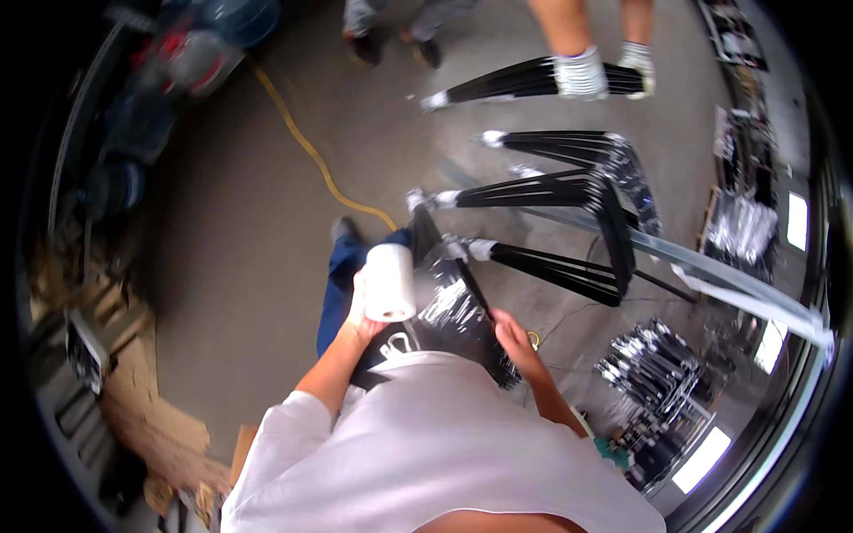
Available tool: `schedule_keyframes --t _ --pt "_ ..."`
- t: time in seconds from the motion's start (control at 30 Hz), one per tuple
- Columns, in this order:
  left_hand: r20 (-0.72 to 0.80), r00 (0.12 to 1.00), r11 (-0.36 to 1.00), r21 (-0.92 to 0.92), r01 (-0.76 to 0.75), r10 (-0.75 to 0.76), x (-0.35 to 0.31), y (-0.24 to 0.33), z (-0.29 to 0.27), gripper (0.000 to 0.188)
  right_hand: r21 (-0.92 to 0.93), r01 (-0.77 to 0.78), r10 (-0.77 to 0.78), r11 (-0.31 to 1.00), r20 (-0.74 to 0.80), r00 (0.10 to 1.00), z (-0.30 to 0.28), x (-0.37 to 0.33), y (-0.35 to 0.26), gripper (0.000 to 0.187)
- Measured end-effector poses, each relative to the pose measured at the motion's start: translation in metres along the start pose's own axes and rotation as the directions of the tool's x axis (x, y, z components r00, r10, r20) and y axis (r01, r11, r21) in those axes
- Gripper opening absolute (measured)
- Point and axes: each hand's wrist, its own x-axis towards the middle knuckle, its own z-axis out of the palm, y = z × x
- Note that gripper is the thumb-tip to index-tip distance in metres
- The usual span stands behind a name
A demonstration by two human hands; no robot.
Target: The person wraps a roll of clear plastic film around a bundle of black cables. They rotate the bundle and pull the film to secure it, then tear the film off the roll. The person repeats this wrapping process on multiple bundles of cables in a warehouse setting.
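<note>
My left hand [357, 313] is wrapped round a white roll of stretch film [390, 281], held upright in front of my body. Close to its right leans a bundle of black bars [451, 300], partly covered in shiny clear film, its lower end hidden by my shirt. My right hand [517, 342] is curled at the right edge of this bundle, fingers partly hidden. A white looped hook or clip [396, 345] shows at my waist, between the roll and my shirt.
Several black bar bundles with white-wrapped ends [533, 191] rest along a metal rail [711, 266] on the right. Beyond them, another person's gloved hands [582, 75] grip a similar bundle. A yellow hose or cable [306, 147] crosses the floor. Large water bottles [195, 62] stand far left.
</note>
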Motion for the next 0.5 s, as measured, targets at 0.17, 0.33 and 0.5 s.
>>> schedule_keyframes --t 0.17,0.33,0.5 --pt "0.095 0.991 0.993 -0.072 0.097 -0.090 0.003 -0.013 0.047 0.054 -0.329 -0.004 -0.058 0.944 -0.177 0.982 -0.040 -0.059 0.080 0.040" --pt "0.020 0.996 0.983 0.163 0.085 -0.089 0.025 -0.016 0.079 0.056 -0.292 -0.169 0.085 0.941 -0.279 0.956 -0.057 -0.053 0.081 0.037" --pt "0.015 0.999 0.947 0.319 0.034 -0.041 0.067 -0.026 0.091 0.041 -0.566 0.191 -0.413 0.802 -0.294 0.862 -0.070 -0.034 0.055 0.052"
